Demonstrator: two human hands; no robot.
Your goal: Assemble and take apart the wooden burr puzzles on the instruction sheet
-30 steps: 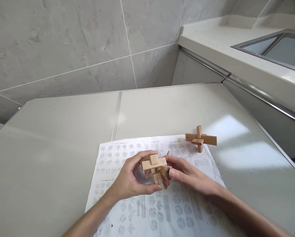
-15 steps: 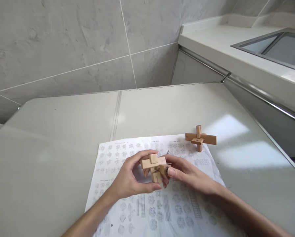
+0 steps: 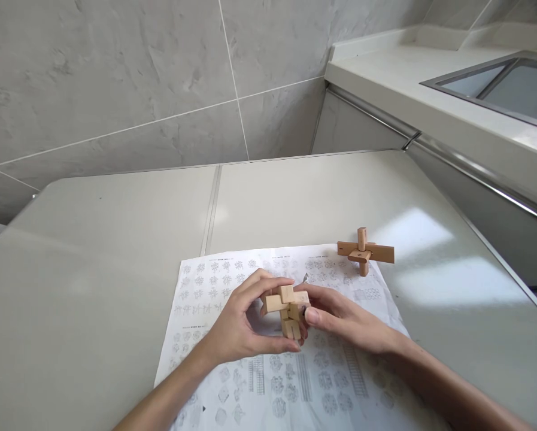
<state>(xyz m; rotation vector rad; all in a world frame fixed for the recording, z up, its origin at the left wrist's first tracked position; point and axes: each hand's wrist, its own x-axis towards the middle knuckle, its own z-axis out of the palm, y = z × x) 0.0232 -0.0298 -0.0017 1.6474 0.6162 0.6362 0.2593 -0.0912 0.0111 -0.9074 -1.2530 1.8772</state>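
Observation:
A pale wooden interlocking puzzle (image 3: 287,306), built of crossing notched blocks, is held between both hands above a printed sheet (image 3: 196,353). My left hand (image 3: 243,314) curves around it, fingers along the top and thumb under its lower block. On the right side, my right hand (image 3: 335,314) pinches a short block with a dark mark near the thumb tip. That block sits against the puzzle's middle; how deep it goes I cannot tell. The right fingers behind the puzzle are partly hidden.
A darker wooden cross-shaped puzzle (image 3: 366,252) stands on the sheet's far right corner. Beneath everything is a pale folding table (image 3: 115,239) with a seam. A white counter (image 3: 385,66) rises at the right, and a grey tiled wall (image 3: 137,72) lies beyond.
The puzzle has shifted slightly right and tilted in my hands. The block at my right thumb now sits closer in against the puzzle. The darker puzzle has stayed put.

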